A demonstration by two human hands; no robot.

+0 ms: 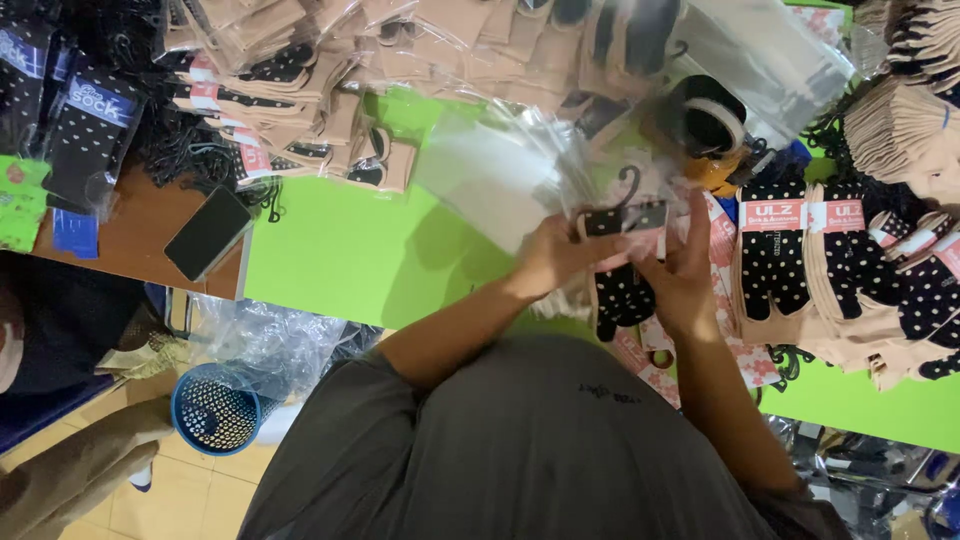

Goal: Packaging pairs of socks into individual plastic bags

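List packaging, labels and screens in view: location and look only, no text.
Phone: brown desk, left; dark blank screen.
Clear bags: top centre of green table.
Sock card label: right, pink band on dotted black socks.
Blue label: top left, on black packet.
Held sock pair: between left hand and right hand.

both hands raised together, left hand fingers curled, right hand gripping

Two hands, the left hand and right hand, meet on one black polka-dot sock pair. Left of the socks lie one black phone and one blue mesh basket. Right of them, two carded dotted pairs. Above them, one tape roll.
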